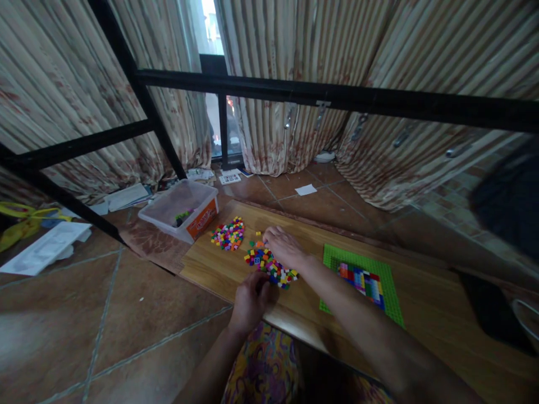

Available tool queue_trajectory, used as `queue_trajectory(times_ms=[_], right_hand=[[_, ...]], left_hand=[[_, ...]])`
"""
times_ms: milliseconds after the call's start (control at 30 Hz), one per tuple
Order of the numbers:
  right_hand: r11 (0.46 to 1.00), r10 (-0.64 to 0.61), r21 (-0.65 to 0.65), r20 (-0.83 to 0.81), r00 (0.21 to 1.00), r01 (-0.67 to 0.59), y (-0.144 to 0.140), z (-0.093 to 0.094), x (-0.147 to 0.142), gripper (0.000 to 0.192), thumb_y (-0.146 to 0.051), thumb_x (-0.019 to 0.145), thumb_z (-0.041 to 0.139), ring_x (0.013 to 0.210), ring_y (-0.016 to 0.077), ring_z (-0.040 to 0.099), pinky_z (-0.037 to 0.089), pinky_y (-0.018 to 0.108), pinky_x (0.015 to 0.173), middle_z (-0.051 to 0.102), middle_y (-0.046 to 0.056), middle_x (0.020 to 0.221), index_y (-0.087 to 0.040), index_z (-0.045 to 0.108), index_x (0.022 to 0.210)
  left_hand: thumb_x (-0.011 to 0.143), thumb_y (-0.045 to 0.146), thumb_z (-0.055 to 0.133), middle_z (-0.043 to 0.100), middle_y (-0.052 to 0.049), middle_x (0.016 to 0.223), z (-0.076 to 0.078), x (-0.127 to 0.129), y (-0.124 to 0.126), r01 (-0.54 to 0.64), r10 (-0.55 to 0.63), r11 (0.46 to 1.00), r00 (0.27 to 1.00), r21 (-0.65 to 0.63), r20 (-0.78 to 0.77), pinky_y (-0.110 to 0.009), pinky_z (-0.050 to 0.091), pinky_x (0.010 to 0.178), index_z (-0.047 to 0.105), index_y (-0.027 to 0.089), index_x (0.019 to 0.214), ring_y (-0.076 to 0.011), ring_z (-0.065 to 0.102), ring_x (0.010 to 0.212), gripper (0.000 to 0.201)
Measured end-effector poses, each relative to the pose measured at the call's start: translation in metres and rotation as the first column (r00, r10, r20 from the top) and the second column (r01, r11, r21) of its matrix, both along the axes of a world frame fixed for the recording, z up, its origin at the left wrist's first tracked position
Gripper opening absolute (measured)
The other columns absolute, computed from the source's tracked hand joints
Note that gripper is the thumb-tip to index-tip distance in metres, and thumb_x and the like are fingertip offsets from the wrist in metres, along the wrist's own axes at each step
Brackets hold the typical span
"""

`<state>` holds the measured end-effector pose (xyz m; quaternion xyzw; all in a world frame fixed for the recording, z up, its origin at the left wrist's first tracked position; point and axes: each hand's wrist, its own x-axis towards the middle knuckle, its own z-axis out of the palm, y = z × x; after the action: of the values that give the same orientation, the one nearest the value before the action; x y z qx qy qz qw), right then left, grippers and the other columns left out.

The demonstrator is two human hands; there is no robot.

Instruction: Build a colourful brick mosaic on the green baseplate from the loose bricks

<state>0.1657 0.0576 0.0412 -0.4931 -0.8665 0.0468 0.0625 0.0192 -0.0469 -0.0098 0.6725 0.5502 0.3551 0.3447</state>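
Left hand: the left hand rests at the near edge of the table, its fingers curled inward; I cannot tell whether they hold a piece or only press the wood.
Right hand: the right hand lies palm down on the far side of the near brick pile, fingers spread loosely over the pieces and touching them, closed around nothing that shows.
Bricks: small plastic building bricks in mixed colours lie in a loose heap between the two hands. They look light, hard and smooth, apt to scatter if swept, and are probably best pinched singly by their sides between thumb and forefinger.
Baseplate: a green baseplate lies flat on the table to the right of the pile, beyond the right forearm, with a patch of coloured bricks already pressed onto its middle.
Second pile: the far brick pile sits well apart from both hands.
Tub: a clear plastic tub stands on the floor just beyond the table's far corner, with a few pieces inside.
Background: striped curtains hang behind a black metal frame.
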Motion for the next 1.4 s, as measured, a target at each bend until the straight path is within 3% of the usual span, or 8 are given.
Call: queue_trajectory(times_ms=[300, 467, 567, 667, 800, 967, 1233, 1400], right_hand=[[0.997, -0.079, 0.018, 0.053, 0.995, 0.078, -0.022, 0.003, 0.011, 0.025, -0.008, 0.091, 0.039, 0.105, 0.0243, 0.050, 0.043, 0.034, 0.084, 0.061, 0.013, 0.107, -0.015, 0.059, 0.105], [0.959, -0.284, -0.060, -0.262, 0.922, 0.278, -0.054, 0.002, 0.013, 0.022, -0.015, 0.093, 0.042, 0.098, 0.0186, 0.056, 0.044, 0.029, 0.084, 0.061, 0.008, 0.107, -0.020, 0.059, 0.105], [0.948, -0.313, -0.159, -0.628, 0.713, 0.277, -0.087, -0.004, 0.005, 0.019, -0.018, 0.093, 0.044, 0.092, 0.0147, 0.059, 0.045, 0.026, 0.083, 0.063, 0.004, 0.098, -0.021, 0.062, 0.097], [0.911, -0.398, -0.317, -0.845, 0.357, 0.264, -0.119, -0.016, -0.003, 0.016, -0.022, 0.090, 0.048, 0.075, 0.0124, 0.061, 0.049, 0.024, 0.071, 0.061, 0.002, 0.088, -0.020, 0.064, 0.089], [0.838, -0.520, -0.516, -0.854, -0.022, 0.178, -0.156, -0.029, 0.001, 0.015, -0.033, 0.083, 0.056, 0.070, 0.0138, 0.062, 0.053, 0.026, 0.063, 0.060, 0.002, 0.088, -0.021, 0.065, 0.087], [0.712, -0.669, -0.700, -0.702, -0.244, 0.064, -0.190, -0.035, 0.012, 0.025, -0.042, 0.070, 0.070, 0.069, 0.0175, 0.065, 0.055, 0.032, 0.065, 0.064, 0.002, 0.075, -0.020, 0.067, 0.080], [0.621, -0.709, -0.784, -0.568, -0.417, 0.011, -0.218, -0.040, 0.024, 0.047, -0.053, 0.052, 0.081, 0.059, 0.0163, 0.063, 0.052, 0.028, 0.054, 0.066, 0.003, 0.064, -0.017, 0.067, 0.077], [0.643, -0.715, -0.761, -0.638, -0.284, 0.090, -0.229, -0.038, 0.032, 0.038, -0.053, 0.067, 0.071, 0.050, 0.0133, 0.058, 0.046, 0.025, 0.045, 0.064, 0.000, 0.064, -0.019, 0.066, 0.084]], left_hand=[[0.084, 0.028, 0.051, 0.070, -0.004, 0.091, 0.006, 0.000, 0.001, -0.010, 0.011, 1.000, 0.998, 0.018, -0.058, -0.029, 0.050, 0.077, 0.063, 0.020, 0.096, -0.0170, 0.065, 0.084, 0.019], [0.084, 0.031, 0.051, 0.070, -0.004, 0.091, 0.005, -0.001, 0.002, -0.004, 0.006, 1.000, 0.997, 0.029, -0.073, -0.029, 0.050, 0.079, 0.064, 0.020, 0.094, -0.0178, 0.066, 0.085, 0.021], [0.083, 0.034, 0.051, 0.071, -0.004, 0.091, 0.005, -0.002, 0.004, -0.010, 0.012, 1.000, 0.997, 0.025, -0.078, -0.030, 0.051, 0.077, 0.064, 0.019, 0.097, -0.0182, 0.066, 0.083, 0.024], [0.081, 0.037, 0.053, 0.071, -0.005, 0.092, 0.005, -0.004, 0.006, -0.018, 0.021, 0.999, 0.996, 0.027, -0.085, -0.030, 0.052, 0.077, 0.064, 0.019, 0.098, -0.0193, 0.067, 0.083, 0.027], [0.081, 0.039, 0.054, 0.071, -0.006, 0.093, 0.004, -0.005, 0.002, -0.024, 0.025, 0.999, 0.999, 0.021, -0.025, -0.033, 0.054, 0.078, 0.063, 0.018, 0.101, -0.0207, 0.067, 0.085, 0.030], [0.080, 0.039, 0.056, 0.069, -0.008, 0.101, 0.008, 0.006, -0.029, -0.027, 0.030, 0.999, 0.994, -0.027, 0.103, -0.035, 0.054, 0.084, 0.060, 0.018, 0.108, -0.0221, 0.066, 0.094, 0.035], [0.082, 0.031, 0.055, 0.069, -0.006, 0.105, 0.034, 0.036, -0.085, 0.263, -0.190, 0.938, 0.936, -0.227, 0.298, -0.033, 0.053, 0.088, 0.063, 0.021, 0.107, -0.0213, 0.065, 0.098, 0.027], [0.082, 0.043, 0.058, 0.071, -0.007, 0.097, 0.038, 0.048, -0.091, 0.282, -0.202, 0.917, 0.938, -0.282, 0.280, -0.031, 0.054, 0.082, 0.066, 0.020, 0.102, -0.0216, 0.066, 0.093, 0.031]])
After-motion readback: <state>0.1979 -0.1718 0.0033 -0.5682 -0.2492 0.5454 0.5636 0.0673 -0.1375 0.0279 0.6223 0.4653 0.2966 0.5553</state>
